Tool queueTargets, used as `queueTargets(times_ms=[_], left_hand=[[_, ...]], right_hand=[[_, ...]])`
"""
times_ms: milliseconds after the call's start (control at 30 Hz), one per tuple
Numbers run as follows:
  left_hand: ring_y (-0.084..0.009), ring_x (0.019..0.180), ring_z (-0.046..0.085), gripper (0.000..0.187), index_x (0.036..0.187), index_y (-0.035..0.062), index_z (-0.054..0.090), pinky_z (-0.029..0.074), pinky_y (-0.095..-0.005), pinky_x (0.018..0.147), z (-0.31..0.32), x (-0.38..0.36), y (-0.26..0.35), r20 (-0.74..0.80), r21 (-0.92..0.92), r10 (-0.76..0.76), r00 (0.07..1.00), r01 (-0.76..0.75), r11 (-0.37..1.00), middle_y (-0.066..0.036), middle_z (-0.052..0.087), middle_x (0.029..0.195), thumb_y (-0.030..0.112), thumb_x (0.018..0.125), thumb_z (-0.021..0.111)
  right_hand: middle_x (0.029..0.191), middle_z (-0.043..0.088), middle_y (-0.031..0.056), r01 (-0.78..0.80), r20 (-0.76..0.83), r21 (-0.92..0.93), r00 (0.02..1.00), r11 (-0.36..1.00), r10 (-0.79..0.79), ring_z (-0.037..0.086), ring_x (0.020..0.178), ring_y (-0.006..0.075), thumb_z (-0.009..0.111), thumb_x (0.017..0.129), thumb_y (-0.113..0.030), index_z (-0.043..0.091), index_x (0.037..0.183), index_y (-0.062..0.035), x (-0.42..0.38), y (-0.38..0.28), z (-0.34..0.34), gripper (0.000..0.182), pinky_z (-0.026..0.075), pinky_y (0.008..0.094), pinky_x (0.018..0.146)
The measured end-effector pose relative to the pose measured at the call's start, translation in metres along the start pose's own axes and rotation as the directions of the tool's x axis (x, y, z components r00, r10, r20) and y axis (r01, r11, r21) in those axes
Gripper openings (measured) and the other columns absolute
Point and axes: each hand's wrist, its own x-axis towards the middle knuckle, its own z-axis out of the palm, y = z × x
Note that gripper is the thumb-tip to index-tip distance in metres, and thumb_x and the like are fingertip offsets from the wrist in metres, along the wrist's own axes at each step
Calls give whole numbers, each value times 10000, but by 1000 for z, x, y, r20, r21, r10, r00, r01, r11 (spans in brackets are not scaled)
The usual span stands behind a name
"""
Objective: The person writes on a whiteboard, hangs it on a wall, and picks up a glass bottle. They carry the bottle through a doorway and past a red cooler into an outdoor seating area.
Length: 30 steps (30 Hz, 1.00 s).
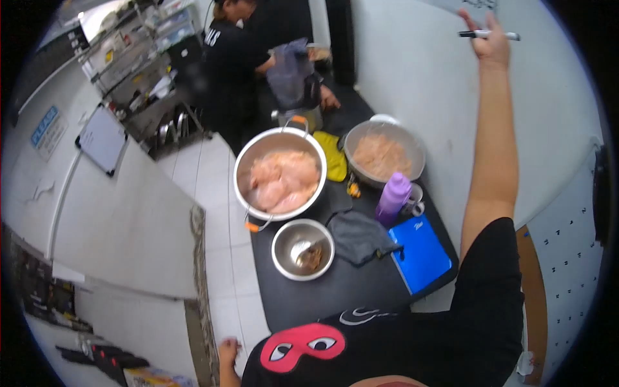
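Observation:
At the upper right, my right hand (491,46) is raised on an outstretched arm near a whiteboard, holding a black and white marker (506,35). Low at the left, beside my black shirt, my left hand (229,351) hangs over the floor with its fingers curled; whether it holds anything is too small to tell. On the black table (284,303) between them stand a large metal pot (241,174) of raw meat, a small steel bowl (277,258) with brown stuff in it, and a grey bowl (418,161) of pale pieces.
A purple bottle (394,197), a cup (416,200), a blue folder (420,253), a grey cloth (361,237) and a yellow cloth (332,155) lie or stand on the table. Behind it, a person (232,64) handles a blender jug (290,77). Shelves stand at the back left.

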Motion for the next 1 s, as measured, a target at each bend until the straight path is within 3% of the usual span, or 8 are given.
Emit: queueTargets(times_ms=[67,167,300,333,467,633,767,1000], left_hand=[[-134,601,562,231,833,-10,547,458,-260,516,-42,-18,110,-166,-243,100,981,-139,960,-84,597,695,210,871,486],[-85,656,500,240,867,13,548,409,-196,578,-86,2,211,-291,-521,233,928,-358,775,-28,554,745,234,900,460],[-204,1179,362,541,1283,85,331,292,-398,939,-151,19,306,-312,-437,581,752,-656,615,-80,379,1304,470,904,308],[-223,1179,361,586,1297,94,315,291,-407,939,-160,12,331,-311,-521,596,740,-657,545,-80,358,1321,513,889,294],[-278,1179,353,684,1316,137,312,292,-468,936,-181,-15,353,-190,-781,732,655,-553,291,-84,347,1341,623,838,251],[-318,1197,353,786,1348,147,248,299,-551,934,-183,-38,218,-8,-985,907,421,-160,65,-89,325,1358,694,784,232],[-288,1200,364,757,1327,58,260,313,-488,963,-165,-61,134,-76,-993,589,805,-117,32,-107,336,1347,626,826,284],[-257,1061,502,510,1201,6,428,387,-390,924,-162,-48,93,370,-794,277,887,147,590,-130,513,1174,415,910,340]], right_hand=[[1088,471,237,121,-126,-101,983,988,-133,559,869,310,572,815,-117,372,1113,143,-83,1,58,443,511,377,758],[1025,431,307,-166,-84,33,982,985,169,545,829,372,341,917,-278,233,1206,121,-152,-10,88,505,588,353,556],[1254,272,274,-342,-45,283,929,896,368,395,1110,432,431,874,-9,194,1222,95,-216,-16,32,434,413,531,923],[1170,367,294,-440,257,257,890,861,377,454,1068,394,444,871,-13,308,1142,94,-253,-15,37,321,438,508,904],[1031,485,143,-567,-188,201,778,799,599,530,943,366,514,845,-104,339,1076,36,-385,-14,68,322,546,501,690],[1105,528,156,-716,-222,290,595,635,772,557,973,293,460,881,-193,431,1146,-6,-556,-23,92,326,554,431,670],[1115,525,165,-780,-344,239,489,579,801,561,974,287,474,870,-186,423,1184,-20,-665,-39,59,359,559,401,657],[1068,554,150,-856,-450,250,310,451,837,592,916,252,496,861,-189,427,1180,-33,-760,-65,34,362,568,347,613]])
